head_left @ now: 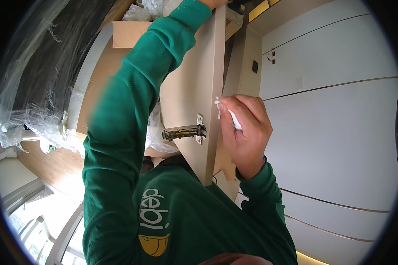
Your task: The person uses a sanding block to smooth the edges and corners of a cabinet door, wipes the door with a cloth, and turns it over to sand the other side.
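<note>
A beige cabinet door stands on edge before me, with a metal hinge fixed near its lower end. My right hand is closed in a pinch around a crumpled white wipe, paper or cloth. A tip of the wipe sticks out at the fingertips, right by the door's narrow edge. My left arm reaches up across the door. Only a bit of my left hand shows at the top of the picture, by the door's upper end; its fingers are out of sight.
Large white wall panels with thin dark seams fill the right side. Clear plastic wrap and brown cardboard lie to the left. A wood-look floor and a bright window appear at the lower left.
</note>
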